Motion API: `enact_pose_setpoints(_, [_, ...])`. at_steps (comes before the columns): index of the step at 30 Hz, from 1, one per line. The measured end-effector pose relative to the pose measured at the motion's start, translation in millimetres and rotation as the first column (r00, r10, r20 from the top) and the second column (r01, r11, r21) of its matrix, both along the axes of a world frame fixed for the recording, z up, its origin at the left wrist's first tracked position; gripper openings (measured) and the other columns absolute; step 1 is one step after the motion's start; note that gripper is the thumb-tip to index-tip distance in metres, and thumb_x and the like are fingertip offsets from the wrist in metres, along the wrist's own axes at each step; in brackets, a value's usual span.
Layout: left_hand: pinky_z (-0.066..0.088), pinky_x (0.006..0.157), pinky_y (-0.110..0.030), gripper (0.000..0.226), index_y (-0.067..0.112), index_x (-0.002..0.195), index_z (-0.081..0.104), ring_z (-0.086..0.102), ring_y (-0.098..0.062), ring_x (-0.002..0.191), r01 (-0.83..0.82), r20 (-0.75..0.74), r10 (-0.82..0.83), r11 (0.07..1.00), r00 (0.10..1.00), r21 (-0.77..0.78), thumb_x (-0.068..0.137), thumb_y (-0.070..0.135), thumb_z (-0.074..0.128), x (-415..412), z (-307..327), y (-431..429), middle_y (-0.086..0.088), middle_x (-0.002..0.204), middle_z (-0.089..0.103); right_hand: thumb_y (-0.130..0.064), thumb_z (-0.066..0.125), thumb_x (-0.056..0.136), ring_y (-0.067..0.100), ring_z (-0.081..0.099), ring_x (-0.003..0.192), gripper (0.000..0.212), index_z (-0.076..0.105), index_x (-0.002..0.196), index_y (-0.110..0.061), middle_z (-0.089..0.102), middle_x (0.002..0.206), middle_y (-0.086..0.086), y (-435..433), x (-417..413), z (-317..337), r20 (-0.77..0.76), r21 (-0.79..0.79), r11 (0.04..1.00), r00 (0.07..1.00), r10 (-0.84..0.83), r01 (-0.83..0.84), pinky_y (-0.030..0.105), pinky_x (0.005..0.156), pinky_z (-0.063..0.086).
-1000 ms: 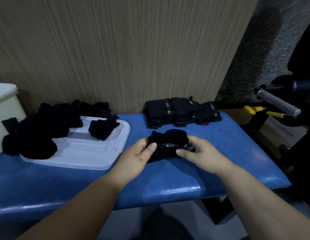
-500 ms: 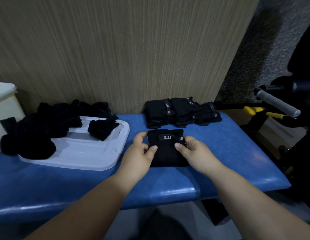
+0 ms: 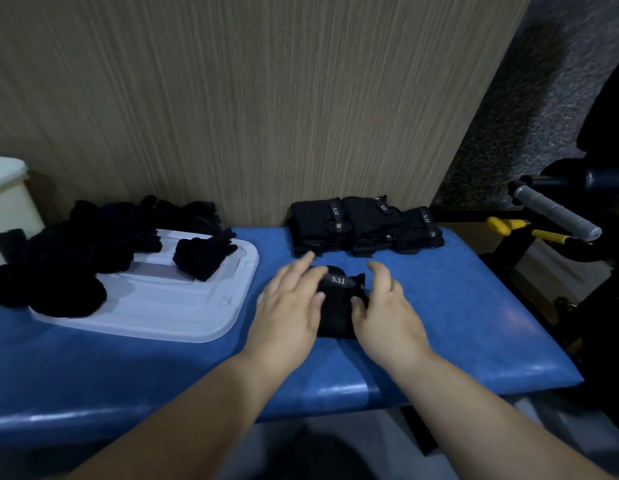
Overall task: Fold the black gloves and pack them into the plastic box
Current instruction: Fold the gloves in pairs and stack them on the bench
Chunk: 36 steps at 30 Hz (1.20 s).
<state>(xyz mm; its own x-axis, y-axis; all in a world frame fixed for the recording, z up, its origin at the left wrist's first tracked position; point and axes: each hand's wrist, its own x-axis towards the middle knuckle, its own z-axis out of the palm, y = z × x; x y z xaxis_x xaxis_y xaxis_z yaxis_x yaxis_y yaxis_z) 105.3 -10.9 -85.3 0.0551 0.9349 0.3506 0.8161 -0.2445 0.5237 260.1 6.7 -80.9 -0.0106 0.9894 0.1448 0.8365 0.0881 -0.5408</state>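
Pinch released since earlier frame: my left hand [image 3: 290,306] lies flat, spread, pressing glove [image 3: 337,308] at its 9 o'clock; right hand [image 3: 386,306] loose, touching 3 o'clock. Glove on bench [image 3: 474,306]: soft, light, springy; I'd grasp across the fold.

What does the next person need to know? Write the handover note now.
Left hand: flat, pressing the front glove.
Right hand: relaxed, thumb touching that glove.
Front glove lies folded on the bench.
Three folded bundles sit by the wall.
Unfolded pile sits on the lid.
To do: fold the pile and pack everything. Nothing is boxed in view.
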Motion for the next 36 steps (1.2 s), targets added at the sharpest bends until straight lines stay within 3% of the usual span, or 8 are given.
enact_pose_setpoints(4, [-0.008, 0.117, -0.03, 0.052, 0.034, 0.152, 0.016, -0.009, -0.005, 0.146, 0.1, -0.232, -0.147, 0.974, 0.962, -0.201, 0.102, 0.046, 0.019, 3.1, -3.0, -3.8, 0.016, 0.16, 0.003, -0.019, 0.041, 0.097, 0.019, 0.026, 0.137, 0.057, 0.022, 0.149, -0.031, 0.029, 0.15, 0.0, 1.8, 4.6, 0.3, 0.132, 0.109, 0.983, 0.982, 0.132, -0.147, 0.035, 0.108, 0.03])
enact_pose_setpoints(7, [-0.007, 0.119, -0.032, 0.055, 0.031, 0.153, 0.008, -0.01, -0.007, 0.147, 0.086, -0.294, -0.163, 0.962, 0.942, -0.259, 0.102, 0.048, 0.016, 2.0, -4.5, -2.1, 0.013, 0.161, 0.0, -0.023, 0.036, 0.101, 0.01, 0.001, 0.148, 0.051, 0.027, 0.149, -0.032, 0.016, 0.159, -0.012, 6.9, 7.6, 0.5, 0.22, 0.072, 0.955, 0.938, 0.267, -0.288, 0.034, 0.117, 0.013])
enact_pose_setpoints(11, [-0.006, 0.12, -0.032, 0.057, 0.03, 0.153, 0.002, -0.007, -0.006, 0.147, 0.07, -0.326, -0.172, 0.951, 0.93, -0.301, 0.101, 0.049, 0.016, 1.1, -4.6, -1.6, 0.013, 0.161, -0.002, -0.038, 0.027, 0.104, 0.006, -0.008, 0.147, 0.05, 0.019, 0.152, -0.03, 0.011, 0.16, -0.016, 11.8, 9.5, -3.4, 0.224, -0.081, 0.934, 0.907, 0.357, -0.348, 0.033, 0.121, 0.001])
enact_pose_setpoints(22, [-0.01, 0.119, -0.034, 0.058, 0.036, 0.151, -0.004, -0.01, -0.005, 0.146, 0.084, -0.304, -0.2, 0.931, 0.932, -0.354, 0.1, 0.052, 0.017, -5.1, -7.0, 0.5, 0.013, 0.16, -0.01, -0.038, 0.024, 0.104, 0.008, 0.001, 0.148, 0.053, 0.015, 0.154, -0.023, 0.017, 0.16, -0.009, 14.8, 5.2, 0.7, 0.258, -0.215, 0.927, 0.898, 0.357, -0.307, 0.035, 0.121, 0.0])
enact_pose_setpoints(26, [-0.006, 0.12, -0.038, 0.059, 0.037, 0.152, 0.003, -0.008, -0.008, 0.147, 0.041, -0.297, -0.134, 0.953, 0.945, -0.301, 0.098, 0.055, 0.021, -5.5, -10.0, -2.6, 0.012, 0.161, -0.006, -0.041, 0.029, 0.102, 0.014, 0.017, 0.146, 0.054, 0.024, 0.152, -0.022, 0.028, 0.156, -0.004, 9.7, 3.3, 8.3, 0.284, -0.209, 0.947, 0.911, 0.299, -0.246, 0.035, 0.118, 0.013])
enact_pose_setpoints(30, [0.015, 0.116, -0.035, 0.067, 0.028, 0.15, 0.021, 0.013, -0.017, 0.144, -0.109, -0.236, 0.069, 0.981, 0.969, -0.16, 0.093, 0.06, 0.035, -6.6, -10.6, -8.7, 0.006, 0.158, 0.015, -0.05, 0.04, 0.094, 0.022, 0.047, 0.119, 0.041, 0.056, 0.122, -0.024, 0.059, 0.121, -0.001, 2.0, 5.1, 15.1, 0.375, -0.086, 0.988, 0.914, 0.153, -0.13, 0.035, 0.096, 0.04])
enact_pose_setpoints(33, [0.032, 0.103, -0.034, 0.062, 0.02, 0.137, 0.039, 0.036, -0.022, 0.125, -0.238, -0.179, 0.222, 0.969, 0.959, -0.073, 0.089, 0.06, 0.044, -5.8, -8.6, -12.8, 0.0, 0.137, 0.039, -0.057, 0.047, 0.089, 0.023, 0.052, 0.112, 0.049, 0.05, 0.125, -0.023, 0.058, 0.116, 0.002, -3.8, 8.0, 19.2, 0.318, -0.083, 0.994, 0.944, 0.091, -0.068, 0.032, 0.086, 0.044])
enact_pose_setpoints(36, [0.035, 0.098, -0.032, 0.055, 0.017, 0.123, 0.043, 0.041, -0.022, 0.116, -0.304, -0.145, 0.282, 0.94, 0.948, -0.157, 0.09, 0.06, 0.044, -1.5, -4.6, -17.0, -0.001, 0.124, 0.045, -0.059, 0.05, 0.088, 0.024, 0.055, 0.111, 0.064, 0.035, 0.137, -0.022, 0.056, 0.123, 0.004, -9.9, 8.7, 23.2, 0.274, -0.108, 0.994, 0.96, 0.059, -0.03, 0.032, 0.084, 0.046])
